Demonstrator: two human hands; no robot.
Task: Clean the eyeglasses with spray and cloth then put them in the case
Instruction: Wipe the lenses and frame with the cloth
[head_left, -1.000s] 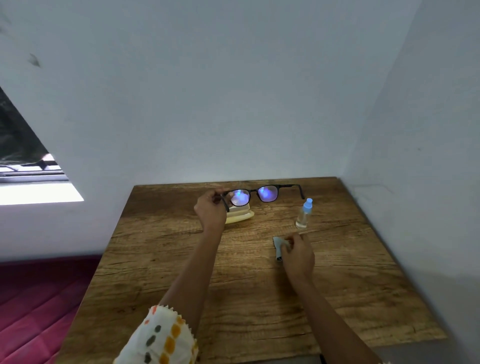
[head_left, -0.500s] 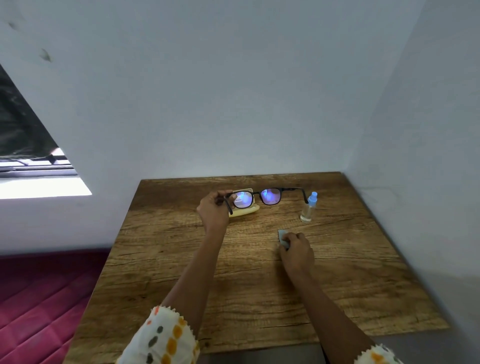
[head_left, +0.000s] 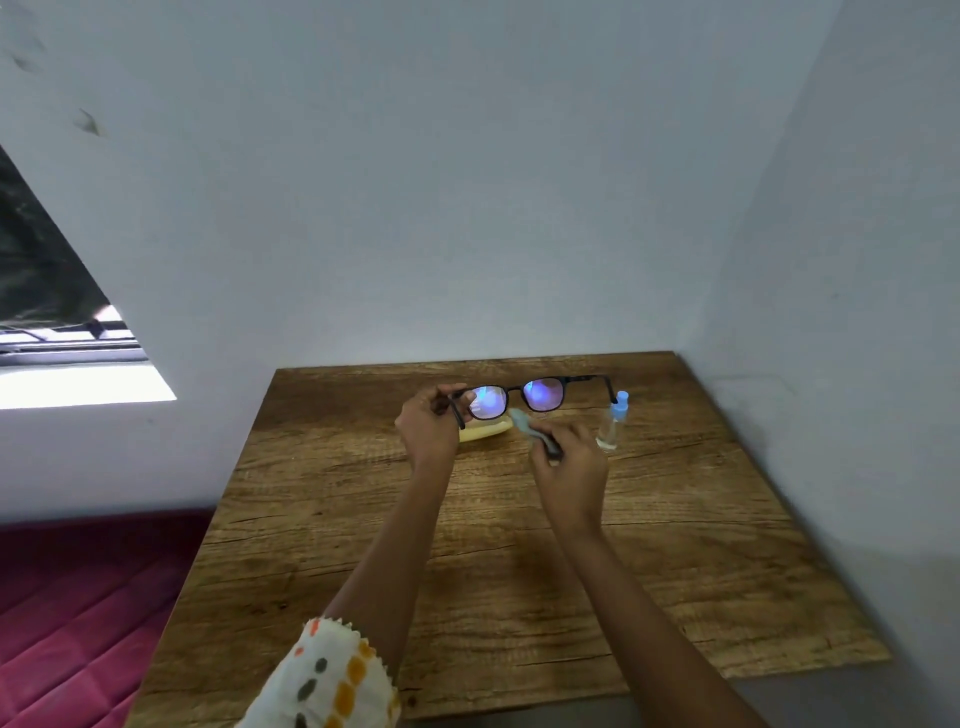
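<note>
Your left hand pinches the eyeglasses at one hinge corner, fingers curled round the temple. It holds the frame up above the table with the lenses facing you. Your right hand has its fingers closed on the grey cloth. The free end of the cloth pokes up just below the lens nearest your left hand; I cannot tell whether it touches the glass.

The yellow case lies on the table beneath the frame, mostly hidden by your hands. The spray bottle stands upright just beside the far temple.

As I judge it, there are two risks. You hold the frame by one corner only, so a hard wipe could twist the hinge or lever the frame out of your pinch. The free temple also sits close to the bottle, and a swing that way could topple it.
</note>
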